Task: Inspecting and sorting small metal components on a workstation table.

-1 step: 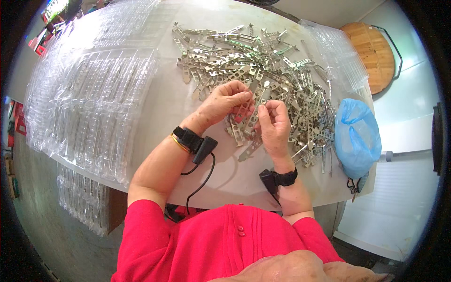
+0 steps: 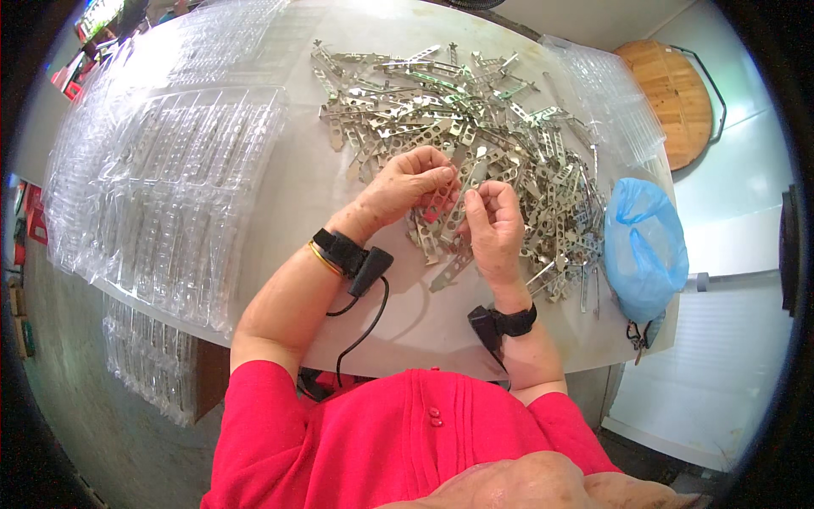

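My left hand [image 2: 413, 182] pinches a flat metal strip with round holes [image 2: 440, 200] between thumb and fingers; the strip has a red reflection on it. Close beside it, my right hand [image 2: 494, 222] is closed, thumb against the fingers, at the edge of another holed metal strip [image 2: 458, 214]. Both hands are over the near side of a large loose pile of silvery metal strips [image 2: 543, 182], many with holes and shaped ends. One flat strip [image 2: 452, 273] sticks out of the pile toward me, below the hands.
Clear plastic trays [image 2: 178, 170] are stacked on the left of the white table [image 2: 297, 178], with more trays [image 2: 151, 356] below its edge. Another clear tray stack [image 2: 606, 97] lies at the far right. A blue plastic bag [image 2: 646, 254] hangs at the right edge. A black cable [image 2: 379, 310] trails from my left wristband.
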The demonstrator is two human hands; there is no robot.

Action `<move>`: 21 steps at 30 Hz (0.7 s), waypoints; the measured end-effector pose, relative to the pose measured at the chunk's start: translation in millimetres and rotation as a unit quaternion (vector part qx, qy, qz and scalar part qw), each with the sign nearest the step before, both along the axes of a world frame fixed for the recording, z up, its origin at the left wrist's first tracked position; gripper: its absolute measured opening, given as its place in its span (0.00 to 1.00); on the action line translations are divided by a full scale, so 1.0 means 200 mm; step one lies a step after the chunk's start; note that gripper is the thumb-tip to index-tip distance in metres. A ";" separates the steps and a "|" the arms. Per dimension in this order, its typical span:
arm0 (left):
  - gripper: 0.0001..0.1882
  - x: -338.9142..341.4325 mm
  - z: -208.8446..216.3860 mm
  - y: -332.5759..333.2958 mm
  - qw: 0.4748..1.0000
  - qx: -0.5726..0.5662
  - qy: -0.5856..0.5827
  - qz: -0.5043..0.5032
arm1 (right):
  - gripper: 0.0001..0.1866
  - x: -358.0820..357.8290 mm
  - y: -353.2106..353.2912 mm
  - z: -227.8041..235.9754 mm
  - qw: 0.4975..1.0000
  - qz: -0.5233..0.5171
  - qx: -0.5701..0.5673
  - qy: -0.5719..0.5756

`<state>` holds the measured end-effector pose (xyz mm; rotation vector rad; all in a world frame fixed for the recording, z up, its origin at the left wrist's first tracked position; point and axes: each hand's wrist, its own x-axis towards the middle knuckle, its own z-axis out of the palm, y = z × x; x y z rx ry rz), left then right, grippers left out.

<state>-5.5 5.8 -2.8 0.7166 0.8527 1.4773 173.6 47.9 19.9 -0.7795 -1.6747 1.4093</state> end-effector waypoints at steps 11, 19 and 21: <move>0.06 0.04 0.02 -0.01 0.999 -0.011 0.041 -0.014 | 0.06 0.01 0.01 -0.01 1.000 -0.001 0.005 -0.030; 0.07 0.03 -0.01 -0.02 0.999 -0.003 0.037 -0.028 | 0.07 0.00 0.01 -0.01 0.999 -0.004 0.000 -0.033; 0.08 0.03 -0.01 -0.01 0.998 -0.005 0.049 -0.027 | 0.07 0.00 0.01 -0.01 0.999 -0.006 0.006 -0.038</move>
